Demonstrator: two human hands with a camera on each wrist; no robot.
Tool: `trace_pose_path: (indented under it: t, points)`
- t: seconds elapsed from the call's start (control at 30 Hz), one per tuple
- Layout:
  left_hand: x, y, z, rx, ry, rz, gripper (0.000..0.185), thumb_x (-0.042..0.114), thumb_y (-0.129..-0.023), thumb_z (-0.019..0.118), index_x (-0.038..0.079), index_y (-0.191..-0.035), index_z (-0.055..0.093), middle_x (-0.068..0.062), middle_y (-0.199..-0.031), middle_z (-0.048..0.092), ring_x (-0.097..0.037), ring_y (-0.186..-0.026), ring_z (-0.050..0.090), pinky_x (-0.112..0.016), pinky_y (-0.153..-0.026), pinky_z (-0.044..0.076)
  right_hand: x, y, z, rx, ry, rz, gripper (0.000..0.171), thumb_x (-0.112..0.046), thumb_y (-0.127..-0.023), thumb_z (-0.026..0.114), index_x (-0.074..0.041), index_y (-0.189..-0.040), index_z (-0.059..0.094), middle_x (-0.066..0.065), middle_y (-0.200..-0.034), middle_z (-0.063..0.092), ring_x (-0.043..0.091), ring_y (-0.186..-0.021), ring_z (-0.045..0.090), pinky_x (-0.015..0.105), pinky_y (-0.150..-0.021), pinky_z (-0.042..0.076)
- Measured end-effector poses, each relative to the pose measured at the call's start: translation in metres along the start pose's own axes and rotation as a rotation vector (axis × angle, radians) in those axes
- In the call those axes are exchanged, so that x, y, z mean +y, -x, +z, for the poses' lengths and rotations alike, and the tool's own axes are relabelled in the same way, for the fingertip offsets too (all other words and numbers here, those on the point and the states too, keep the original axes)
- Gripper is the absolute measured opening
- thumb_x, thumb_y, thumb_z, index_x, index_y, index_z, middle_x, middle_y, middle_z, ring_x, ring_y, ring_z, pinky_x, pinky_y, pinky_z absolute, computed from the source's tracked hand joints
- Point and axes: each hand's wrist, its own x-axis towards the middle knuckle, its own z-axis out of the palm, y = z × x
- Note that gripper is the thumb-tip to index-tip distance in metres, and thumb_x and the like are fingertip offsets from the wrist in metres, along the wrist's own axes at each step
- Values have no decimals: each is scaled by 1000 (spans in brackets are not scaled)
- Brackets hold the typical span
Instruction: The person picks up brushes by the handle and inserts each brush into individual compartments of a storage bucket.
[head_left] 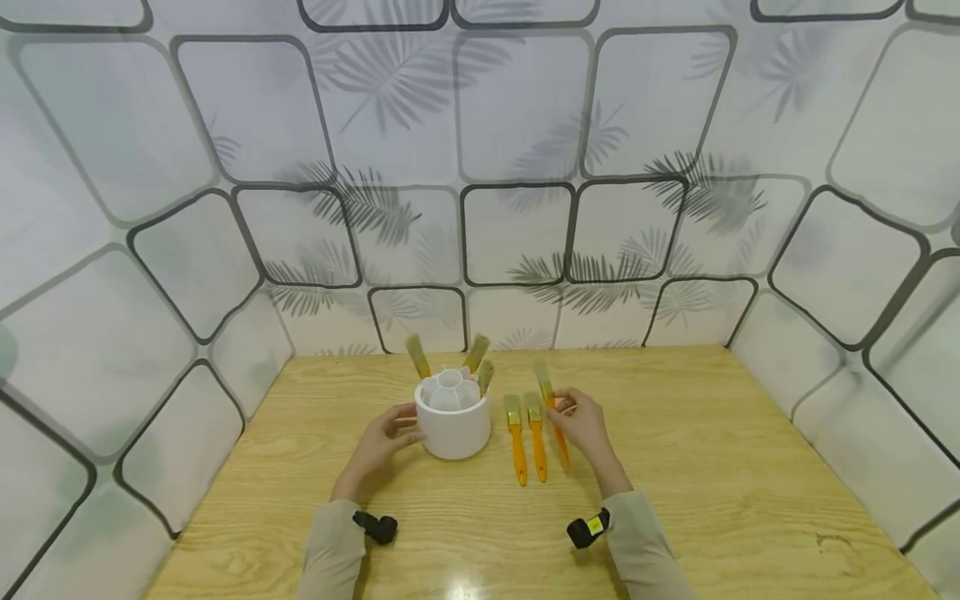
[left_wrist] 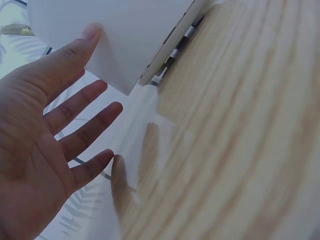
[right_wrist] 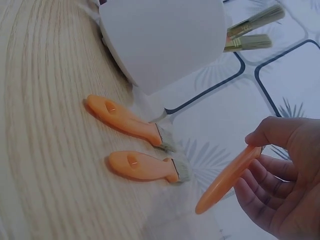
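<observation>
A white round holder point(head_left: 453, 433) with inner compartments stands on the table, and three paintbrushes rise from it, bristles up. My left hand point(head_left: 387, 440) is at the holder's left side, fingers spread; in the left wrist view the thumb point(left_wrist: 75, 52) lies against its wall. My right hand point(head_left: 583, 423) pinches an orange-handled paintbrush point(head_left: 561, 446) near the top of its handle, bristles upward, raised off the table in the right wrist view. Two more paintbrushes, the left one point(head_left: 517, 446) and the right one point(head_left: 538, 446), lie side by side between the holder and my right hand.
The light wooden table point(head_left: 750, 467) reaches back to a patterned cloth wall point(head_left: 517, 233), with similar walls at left and right. Small black cameras are strapped to both wrists. A dark mark point(head_left: 834, 542) shows at the table's right.
</observation>
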Motion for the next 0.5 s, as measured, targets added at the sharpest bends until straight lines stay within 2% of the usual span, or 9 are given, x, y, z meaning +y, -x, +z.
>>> trace_pose_path:
  t: [0.5]
  points:
    - [1,0,0,17,34,-25,51,17,-80,72,8,-126,53,-17,-126,54,-36,-114,54,-41,-96,48,-22,-5,-4,31,-63,-28,27,-12,-82,69,-4,-107,63,9,-83,59,18,-70,57,23,-54,48]
